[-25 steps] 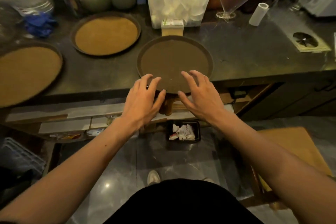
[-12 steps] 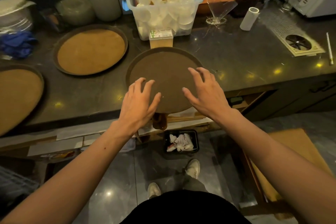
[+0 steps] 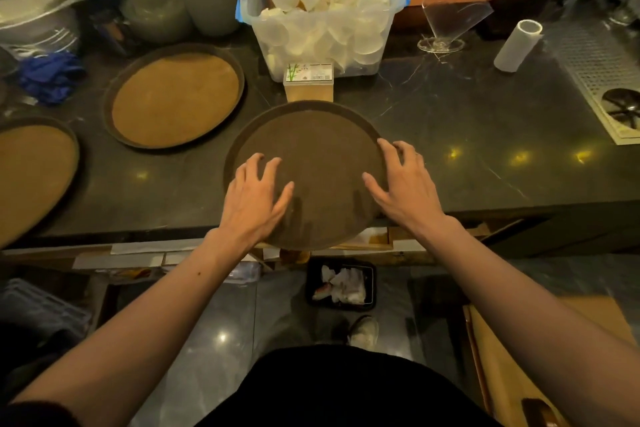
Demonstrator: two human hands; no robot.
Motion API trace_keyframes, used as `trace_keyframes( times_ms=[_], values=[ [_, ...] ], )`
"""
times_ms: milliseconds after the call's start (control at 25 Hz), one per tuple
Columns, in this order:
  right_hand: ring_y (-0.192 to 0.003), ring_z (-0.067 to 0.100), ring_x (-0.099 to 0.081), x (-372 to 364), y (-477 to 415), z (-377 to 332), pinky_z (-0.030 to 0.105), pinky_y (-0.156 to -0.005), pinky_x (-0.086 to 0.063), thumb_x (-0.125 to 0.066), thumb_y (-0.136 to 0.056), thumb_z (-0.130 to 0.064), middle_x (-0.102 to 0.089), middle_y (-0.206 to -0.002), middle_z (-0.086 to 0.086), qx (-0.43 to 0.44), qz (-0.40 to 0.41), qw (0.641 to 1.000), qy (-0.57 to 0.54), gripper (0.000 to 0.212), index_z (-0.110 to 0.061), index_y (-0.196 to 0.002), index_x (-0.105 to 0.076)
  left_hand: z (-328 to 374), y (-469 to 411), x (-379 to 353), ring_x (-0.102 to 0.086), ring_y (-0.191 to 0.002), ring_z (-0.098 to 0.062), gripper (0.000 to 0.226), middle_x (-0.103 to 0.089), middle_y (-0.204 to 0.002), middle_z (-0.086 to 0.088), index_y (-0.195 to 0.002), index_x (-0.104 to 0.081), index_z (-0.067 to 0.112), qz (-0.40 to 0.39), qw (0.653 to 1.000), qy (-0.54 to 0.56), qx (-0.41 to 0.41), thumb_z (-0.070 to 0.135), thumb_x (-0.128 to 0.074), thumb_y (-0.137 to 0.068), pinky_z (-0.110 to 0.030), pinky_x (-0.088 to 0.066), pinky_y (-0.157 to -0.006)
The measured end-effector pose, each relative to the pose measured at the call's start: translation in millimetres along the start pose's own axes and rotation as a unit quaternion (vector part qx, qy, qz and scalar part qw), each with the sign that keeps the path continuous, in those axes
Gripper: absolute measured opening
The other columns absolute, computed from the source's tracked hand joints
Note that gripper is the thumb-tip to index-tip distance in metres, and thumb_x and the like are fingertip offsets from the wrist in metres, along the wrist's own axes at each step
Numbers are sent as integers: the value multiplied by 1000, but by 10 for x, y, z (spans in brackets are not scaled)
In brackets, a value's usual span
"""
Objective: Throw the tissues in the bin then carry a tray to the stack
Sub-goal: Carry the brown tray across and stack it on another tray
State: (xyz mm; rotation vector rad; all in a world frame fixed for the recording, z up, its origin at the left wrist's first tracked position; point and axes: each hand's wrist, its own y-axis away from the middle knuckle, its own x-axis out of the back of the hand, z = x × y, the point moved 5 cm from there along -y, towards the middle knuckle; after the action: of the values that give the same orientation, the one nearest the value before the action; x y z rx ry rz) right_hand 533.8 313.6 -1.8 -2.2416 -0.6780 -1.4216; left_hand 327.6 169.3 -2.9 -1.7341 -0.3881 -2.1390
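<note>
A dark round tray [image 3: 311, 146] lies on the black counter [image 3: 467, 135], its near part jutting past the counter's front edge. My left hand [image 3: 258, 198] rests flat on the tray's left half with the fingers spread. My right hand [image 3: 405, 184] lies on the tray's right rim, fingertips over the edge and thumb on the surface, fingers apart. Below, on the floor, a black bin [image 3: 309, 288] holds crumpled white tissues [image 3: 344, 286].
Two cork-topped round trays [image 3: 175, 99] [image 3: 31, 170] sit to the left. Just behind the dark tray stands a small box [image 3: 309, 80], then a clear tub of cups [image 3: 322, 10]. A paper roll [image 3: 517, 45] and a drain grate [image 3: 606, 59] lie right, blue gloves [image 3: 48, 76] far left.
Both hands have moved forward from the counter's edge onto the tray and come down on it. The tray itself stays where it was.
</note>
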Motion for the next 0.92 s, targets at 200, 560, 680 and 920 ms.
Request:
trace_keyframes(
  times_ms=[200,560,680,920],
  values=[
    [-131,34,-39,-154,-206,176,50,-99,-46,-51,-93,-50,-35,-146,16,-44,-29,998,-17,66,-21,-147,-28,-329,-195,-154,-35,-133,-42,57,-33,-148,-21,-140,-37,19,-25,998,3,63,52,-42,-94,-53,-38,-103],
    [-133,34,-35,-414,-389,327,49,-95,-47,-53,-91,-52,-30,-149,13,-163,-50,985,-24,69,-24,-147,-25,-954,-594,-363,-26,-137,-42,67,-22,-152,-21,-144,-27,24,-90,987,58,121,59,-44,-90,-57,-36,-105],
    [-133,33,-34,-495,-421,320,49,-94,-46,-54,-91,-52,-30,-148,12,-193,-57,979,-39,70,-24,-147,-24,-1031,-645,-411,-23,-138,-42,75,-18,-153,-19,-147,-23,25,-102,982,87,137,62,-48,-87,-58,-38,-103],
    [-134,32,-37,-644,-395,334,49,-96,-46,-58,-88,-52,-35,-146,12,-228,-67,968,-75,78,-21,-150,-22,-1091,-644,-487,-29,-133,-41,86,-25,-146,-18,-148,-19,27,-107,968,156,167,61,-60,-81,-56,-40,-99]
  ],
)
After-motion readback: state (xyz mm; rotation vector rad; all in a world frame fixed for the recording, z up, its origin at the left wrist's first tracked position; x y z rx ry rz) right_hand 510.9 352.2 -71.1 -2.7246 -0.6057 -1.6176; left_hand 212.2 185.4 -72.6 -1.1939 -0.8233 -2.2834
